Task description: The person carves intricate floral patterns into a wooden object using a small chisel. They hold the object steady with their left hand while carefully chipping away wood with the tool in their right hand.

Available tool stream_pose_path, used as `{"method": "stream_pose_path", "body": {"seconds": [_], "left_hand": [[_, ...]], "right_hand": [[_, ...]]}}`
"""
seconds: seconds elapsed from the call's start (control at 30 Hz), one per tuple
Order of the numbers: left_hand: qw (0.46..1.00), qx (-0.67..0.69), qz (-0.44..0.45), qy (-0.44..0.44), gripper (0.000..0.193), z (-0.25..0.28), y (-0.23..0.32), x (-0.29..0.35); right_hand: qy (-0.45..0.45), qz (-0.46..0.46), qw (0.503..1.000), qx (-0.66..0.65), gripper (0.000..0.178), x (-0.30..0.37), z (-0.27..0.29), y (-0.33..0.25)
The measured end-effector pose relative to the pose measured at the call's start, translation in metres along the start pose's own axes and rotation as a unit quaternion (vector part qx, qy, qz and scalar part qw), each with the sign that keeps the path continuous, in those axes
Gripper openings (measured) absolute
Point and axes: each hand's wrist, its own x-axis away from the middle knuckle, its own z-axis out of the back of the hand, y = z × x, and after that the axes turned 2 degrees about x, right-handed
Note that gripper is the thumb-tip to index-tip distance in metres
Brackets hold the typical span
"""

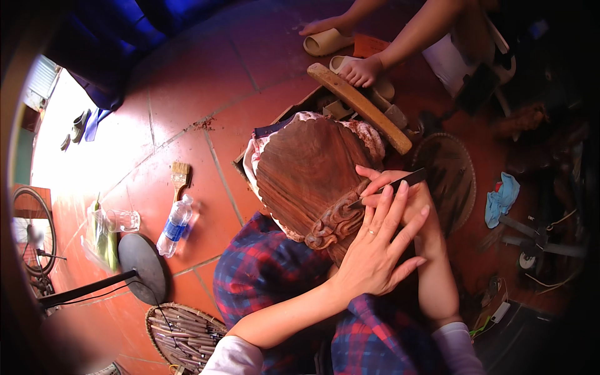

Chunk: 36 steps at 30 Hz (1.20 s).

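Observation:
A brown wooden piece with a rounded, wavy edge rests tilted before me over a cloth-covered support. Scrolled carving runs along its near part. My right hand grips a thin, dark, flat blade-like tool, its left end reaching the carved edge; its exact kind I cannot make out. Across the right hand lies my left hand, fingers spread and wearing a ring, with fingertips at the tool. Whether these press on the tool is unclear. Pale stained cloth shows under the wood.
A wooden bar crosses behind the work. Another person's bare foot is beyond it. Left on the tiles are a brush, a bottle, a glass, a round black base and a basket of tools.

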Motion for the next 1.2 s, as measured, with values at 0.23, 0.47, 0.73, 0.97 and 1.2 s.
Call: {"method": "stream_pose_path", "body": {"seconds": [0.23, 0.47, 0.73, 0.97, 1.2], "left_hand": [[1.000, -0.003, 0.005, 0.004, 0.071, 0.003, -0.004, -0.007], [1.000, 0.005, 0.013, 0.020, 0.073, 0.014, -0.015, -0.016], [1.000, 0.013, 0.008, 0.023, 0.074, 0.008, -0.010, -0.017], [1.000, 0.018, 0.007, 0.022, 0.069, 0.015, -0.015, -0.015], [1.000, 0.002, 0.001, 0.021, 0.070, 0.009, -0.012, -0.009]], "right_hand": [[0.024, 0.010, 0.999, -0.028, 0.007, -0.001, -0.005, -0.003], [0.078, -0.010, 0.997, -0.024, 0.012, -0.013, -0.017, -0.007], [0.096, -0.057, 0.992, -0.051, 0.013, -0.007, -0.013, -0.009], [0.093, -0.077, 0.989, -0.081, 0.014, -0.018, -0.019, -0.019], [0.072, -0.096, 0.992, -0.028, 0.008, -0.013, -0.014, -0.018]]}}
